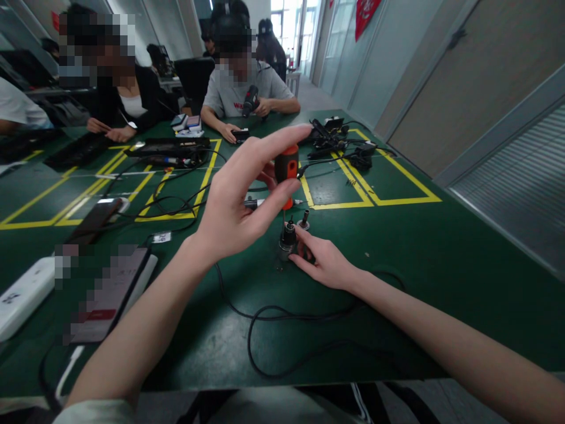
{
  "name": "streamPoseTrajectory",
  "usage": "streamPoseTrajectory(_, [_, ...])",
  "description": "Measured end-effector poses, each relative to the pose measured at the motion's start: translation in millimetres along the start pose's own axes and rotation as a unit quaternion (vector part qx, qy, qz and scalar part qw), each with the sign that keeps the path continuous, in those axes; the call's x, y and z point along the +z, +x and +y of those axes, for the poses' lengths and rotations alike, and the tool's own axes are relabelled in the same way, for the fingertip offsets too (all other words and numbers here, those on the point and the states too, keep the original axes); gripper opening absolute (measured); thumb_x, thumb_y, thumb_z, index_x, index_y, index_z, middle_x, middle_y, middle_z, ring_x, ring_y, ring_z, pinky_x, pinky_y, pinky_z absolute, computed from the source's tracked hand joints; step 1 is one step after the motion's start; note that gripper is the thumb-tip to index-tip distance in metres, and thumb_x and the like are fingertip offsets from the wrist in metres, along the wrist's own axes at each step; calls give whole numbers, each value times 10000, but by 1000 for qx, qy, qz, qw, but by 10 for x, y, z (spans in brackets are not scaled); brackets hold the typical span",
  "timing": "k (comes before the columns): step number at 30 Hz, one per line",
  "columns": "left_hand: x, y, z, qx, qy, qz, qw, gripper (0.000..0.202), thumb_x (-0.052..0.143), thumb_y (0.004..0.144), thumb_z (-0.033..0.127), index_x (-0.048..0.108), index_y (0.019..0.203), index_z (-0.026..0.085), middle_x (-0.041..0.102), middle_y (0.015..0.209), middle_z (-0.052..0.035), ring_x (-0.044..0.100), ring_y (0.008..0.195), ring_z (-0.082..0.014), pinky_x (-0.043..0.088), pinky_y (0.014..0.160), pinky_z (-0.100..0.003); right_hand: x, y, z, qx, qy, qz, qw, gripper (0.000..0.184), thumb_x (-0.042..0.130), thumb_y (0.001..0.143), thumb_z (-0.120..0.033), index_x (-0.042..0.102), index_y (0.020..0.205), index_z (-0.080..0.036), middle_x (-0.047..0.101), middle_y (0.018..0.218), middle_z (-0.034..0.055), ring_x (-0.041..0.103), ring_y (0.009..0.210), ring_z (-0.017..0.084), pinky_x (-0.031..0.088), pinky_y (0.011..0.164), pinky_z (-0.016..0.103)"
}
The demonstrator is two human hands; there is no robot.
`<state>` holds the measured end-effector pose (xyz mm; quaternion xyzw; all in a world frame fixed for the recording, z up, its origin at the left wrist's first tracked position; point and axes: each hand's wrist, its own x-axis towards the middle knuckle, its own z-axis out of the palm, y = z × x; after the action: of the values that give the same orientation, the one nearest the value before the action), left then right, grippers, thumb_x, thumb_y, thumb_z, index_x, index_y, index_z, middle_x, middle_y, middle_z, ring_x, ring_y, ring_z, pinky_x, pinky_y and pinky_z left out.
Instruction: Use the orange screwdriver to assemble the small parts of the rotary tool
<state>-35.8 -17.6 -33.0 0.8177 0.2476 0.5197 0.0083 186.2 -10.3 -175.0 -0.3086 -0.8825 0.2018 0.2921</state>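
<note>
One head-worn camera looks forward and down — close over the green table [441, 253], facing its far side.

Green-topped table [445, 259] takes up most of the view, yellow tape lines [408, 202] boxing off zones on it. Right side: pale partition wall [395, 50] running back, then a brownish panel [498, 70], then a slatted section [521, 162], probably a blind, too dim to be sure. Red pennant [365, 17] up on the partition. Black chair [196, 79] behind the table. Grey floor [310, 97] along the aisle. Bright window [278, 15] at the far end, daylight washing out.
</note>
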Motion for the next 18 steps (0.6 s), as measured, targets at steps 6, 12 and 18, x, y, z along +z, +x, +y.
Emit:
streamPoseTrajectory(6, [1, 7, -5, -2, -23, -30, 999, 552, 618, 988, 184, 492, 1516, 282, 615, 1471, -72, 709, 1153, -211, 657, 872, -319, -1, 6, -4, -4, -1, 2, 1000, 621, 580, 1008, -245, 358, 1583, -169, 671, 822, 10, 617, 635, 179, 479, 587, 283])
streamPoseTrajectory(12, [9, 2, -21, -16, -41, -57, 997, 662, 627, 971, 120, 407, 1563, 314, 512, 1592, -61, 728, 1087, -159, 652, 895, -280, -4, 5, -7, 1, 2, -1, 1000, 624, 592, 1004, -249, 370, 1582, -171, 671, 820, 9, 621, 644, 182, 505, 625, 299])
streamPoseTrajectory(18, [8, 4, -21, -11, -34, -58, 998, 661, 697, 937, 139, 438, 1532, 268, 511, 1591, -76, 717, 1120, -169, 642, 900, -250, -10, 5, -8, 8, 10, -4, 1000, 641, 595, 997, -247, 365, 1591, -180, 661, 812, 6, 616, 646, 183, 510, 623, 299])
